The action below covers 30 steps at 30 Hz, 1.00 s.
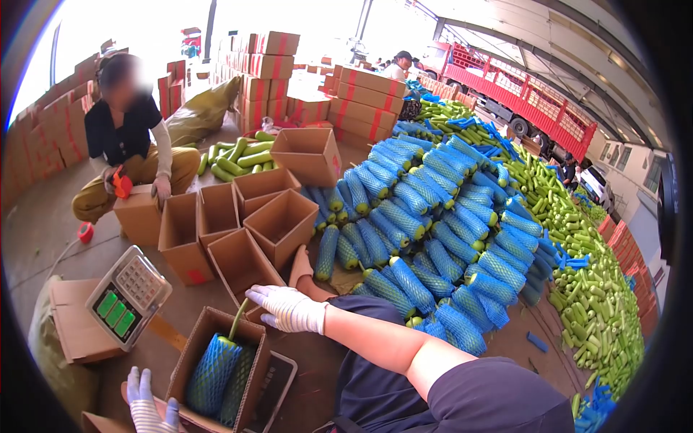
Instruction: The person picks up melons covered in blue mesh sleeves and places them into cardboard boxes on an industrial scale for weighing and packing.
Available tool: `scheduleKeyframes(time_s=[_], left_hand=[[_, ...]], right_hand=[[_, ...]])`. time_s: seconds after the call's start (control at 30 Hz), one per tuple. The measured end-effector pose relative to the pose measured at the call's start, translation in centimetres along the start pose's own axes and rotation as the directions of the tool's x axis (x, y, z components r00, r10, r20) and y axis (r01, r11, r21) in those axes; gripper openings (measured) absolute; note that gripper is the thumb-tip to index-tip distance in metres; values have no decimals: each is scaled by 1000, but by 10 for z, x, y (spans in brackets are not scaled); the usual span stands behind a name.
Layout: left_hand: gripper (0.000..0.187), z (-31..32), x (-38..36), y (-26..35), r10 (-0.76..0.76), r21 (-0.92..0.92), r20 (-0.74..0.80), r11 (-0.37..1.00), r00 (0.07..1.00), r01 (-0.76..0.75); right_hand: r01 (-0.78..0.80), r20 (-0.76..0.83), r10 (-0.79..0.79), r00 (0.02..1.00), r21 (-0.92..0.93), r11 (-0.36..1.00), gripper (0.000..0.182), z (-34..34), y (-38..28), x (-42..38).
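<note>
My right hand (292, 307), in a striped glove, reaches over an open cardboard box (261, 346) with its fingers stretched out. Its fingertips are near the long stem of a green gourd (211, 375) in a blue foam net, which stands in the box beside a second netted gourd (237, 386). At the box's near left side is my left hand (150, 405), gloved too, fingers spread. The box stands on the dark platform of a scale (278, 386). The scale's display unit (128, 299), with lit green readouts, rises to the left.
Several open boxes (189, 242) stand just ahead. A heap of blue-netted gourds (426, 231) lies right of them, with bare green gourds (592, 303) beyond. A co-worker (123, 144) squats at left holding a red tape dispenser (121, 184). Stacked cartons (364, 105) and a red truck (512, 90) are behind.
</note>
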<state>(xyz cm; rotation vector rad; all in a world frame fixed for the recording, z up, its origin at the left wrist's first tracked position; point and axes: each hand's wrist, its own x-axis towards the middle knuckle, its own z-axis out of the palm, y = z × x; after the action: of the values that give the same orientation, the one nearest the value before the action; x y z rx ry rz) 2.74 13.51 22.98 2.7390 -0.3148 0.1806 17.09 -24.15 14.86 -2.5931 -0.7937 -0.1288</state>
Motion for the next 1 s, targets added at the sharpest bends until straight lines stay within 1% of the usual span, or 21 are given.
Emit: scheduleKeyframes(time_s=[0.13,0.17,0.2,0.23,0.27,0.3,0.37,0.4,0.43,0.47,0.5,0.6,0.63,0.67,0.73,0.77,0.8,0.87,0.9,0.93,1.0], left_hand=[[61,22,13,-22,-20,-48,-62,999,998,17],[63,41,14,-31,-64,-202,-197,979,978,24],[62,56,12,-46,-48,-199,-212,980,976,5],[63,54,13,-39,-112,-318,-131,946,985,65],[60,57,12,-37,-141,-374,-107,923,984,92],[59,55,11,-30,-196,-460,-57,875,979,148],[62,61,12,-30,-263,-547,-15,810,965,212],[63,63,14,-33,-243,-473,-12,856,970,209],[64,69,14,-38,-243,-477,7,851,970,217],[63,77,14,-42,-183,-422,-70,896,981,137],[65,75,14,-41,-203,-398,-39,901,978,171],[64,80,22,-42,-218,-326,-22,924,976,199],[65,85,22,-43,-202,-247,-81,953,976,177],[65,83,25,-38,-210,-246,-75,951,975,187],[66,76,36,-22,-55,-92,-135,995,989,42],[67,76,39,-15,-61,-28,-120,998,991,58],[67,82,41,-13,-62,-25,-116,998,991,59],[68,93,45,-8,-230,-32,57,972,972,232],[68,93,50,-8,-305,-7,196,950,932,313],[68,93,54,-10,-309,-4,194,949,931,316],[59,96,60,-14,-375,41,217,926,901,375]], right_hand=[[-25,-22,27,999,56,998,54,-1,-4,4],[-61,33,58,998,86,994,54,-14,-12,6],[29,-77,-27,997,23,999,47,-11,-9,5],[46,-44,-46,998,7,999,42,-26,-19,9],[-16,46,18,999,-29,999,38,-27,-22,15],[75,-50,-74,996,30,997,41,-20,-16,14],[107,-116,-95,989,101,989,46,-2,4,14],[42,-34,-37,999,151,988,47,-5,5,18],[78,-82,-65,995,166,983,44,-1,7,18],[99,-60,-91,994,151,984,45,-4,3,21],[78,-13,-77,997,199,977,46,-4,2,23],[-94,123,58,991,309,946,41,-3,4,27],[-37,91,15,996,238,970,29,-4,3,32],[4,84,-11,996,89,996,19,-6,-2,39],[3,68,-4,998,7,1000,16,-10,-23,47],[3,68,-4,998,13,1000,16,-13,-35,49],[40,5,-40,999,-23,999,14,-17,-47,48],[79,-56,-82,995,-59,995,13,-17,-63,49],[92,-104,-93,990,-14,996,12,-14,-71,51],[108,-154,-102,983,30,994,11,-10,-78,54],[153,-163,-166,973,-92,984,11,8,-94,63]])
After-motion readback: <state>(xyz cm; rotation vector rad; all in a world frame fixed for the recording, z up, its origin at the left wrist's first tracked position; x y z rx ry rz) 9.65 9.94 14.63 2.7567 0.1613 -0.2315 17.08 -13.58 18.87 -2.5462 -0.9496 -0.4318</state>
